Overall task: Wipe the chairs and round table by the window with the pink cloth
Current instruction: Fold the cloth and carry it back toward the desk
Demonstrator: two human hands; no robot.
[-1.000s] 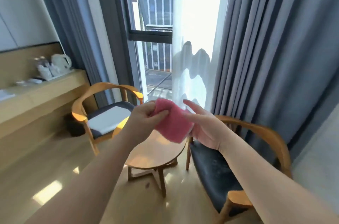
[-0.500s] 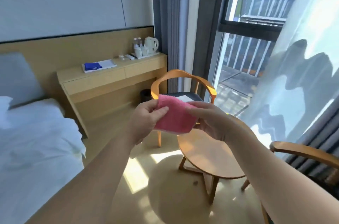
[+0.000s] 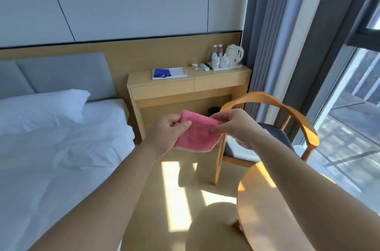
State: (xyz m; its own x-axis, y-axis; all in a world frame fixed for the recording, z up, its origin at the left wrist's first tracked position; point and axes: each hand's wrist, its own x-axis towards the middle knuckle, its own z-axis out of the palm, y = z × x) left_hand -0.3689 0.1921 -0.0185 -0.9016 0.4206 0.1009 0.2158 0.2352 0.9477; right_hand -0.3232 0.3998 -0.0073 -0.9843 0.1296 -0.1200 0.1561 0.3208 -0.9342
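Pink cloth hanging in mid-air, centre scene. Left hand pinching left edge, right hand pinching right edge, fingers curling onto fabric. Wooden chair standing just beyond, right; round worktop sitting near right, passing under right forearm.

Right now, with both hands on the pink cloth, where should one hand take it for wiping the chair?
Probably the upper edge of the pink cloth, mid-width, from above, thumb on the near face. It hangs as a flat folded pad, pinched near its top corners by the left hand and right hand, lower edge free. That leaves the broad face for the chair.
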